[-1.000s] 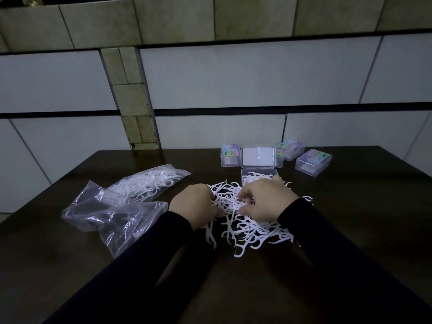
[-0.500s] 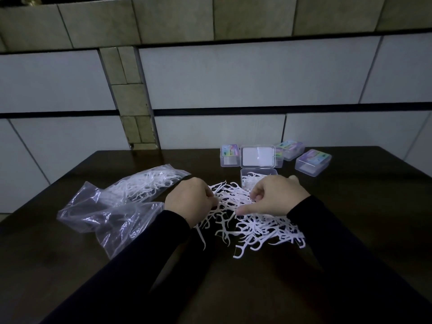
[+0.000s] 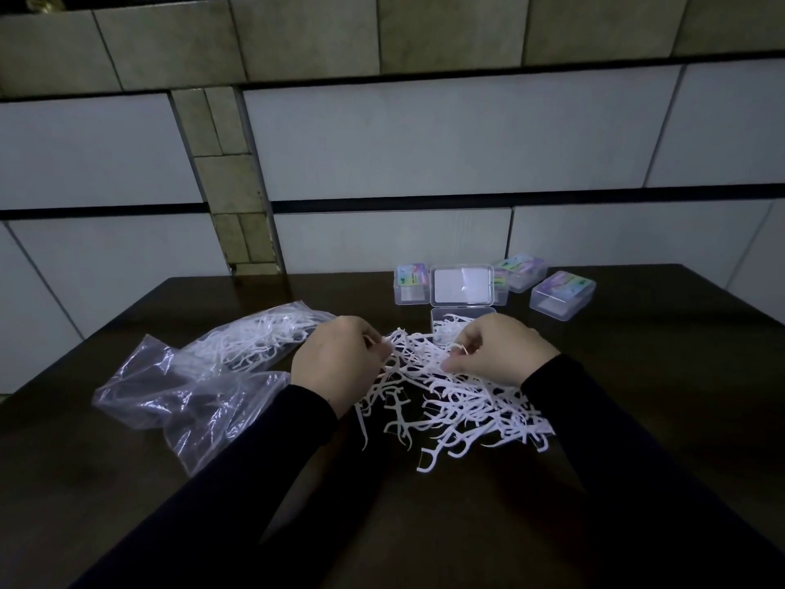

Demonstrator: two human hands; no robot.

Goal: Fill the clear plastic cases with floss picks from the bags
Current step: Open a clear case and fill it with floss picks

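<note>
Loosely heaped on the dark counter [image 3: 552,525], the white floss picks [image 3: 458,410] lie in a tangled pile at the middle of the scene, some spilling toward the near side. At the pile's far edge the right hand [image 3: 499,350] pinches a single pick between thumb and curled fingers, while the left hand [image 3: 340,363], fingers curled, grips picks at the pile's left edge. Both arms wear dark sleeves [image 3: 637,461].

Just beyond the right hand sits an open clear case [image 3: 461,320] holding a few picks, its lid [image 3: 462,285] standing upright behind it. Further closed cases with colourful labels stand along the far side: one to the lid's left [image 3: 411,286], one partly hidden behind the lid's right edge [image 3: 501,286], and two more to the right [image 3: 521,272] [image 3: 561,295].

To the left of the pile lie two clear plastic bags: a far bag [image 3: 259,340] that holds picks, and a crumpled near bag [image 3: 187,401], which touches the left sleeve. Beyond the counter rises a tiled wall [image 3: 424,142].
</note>
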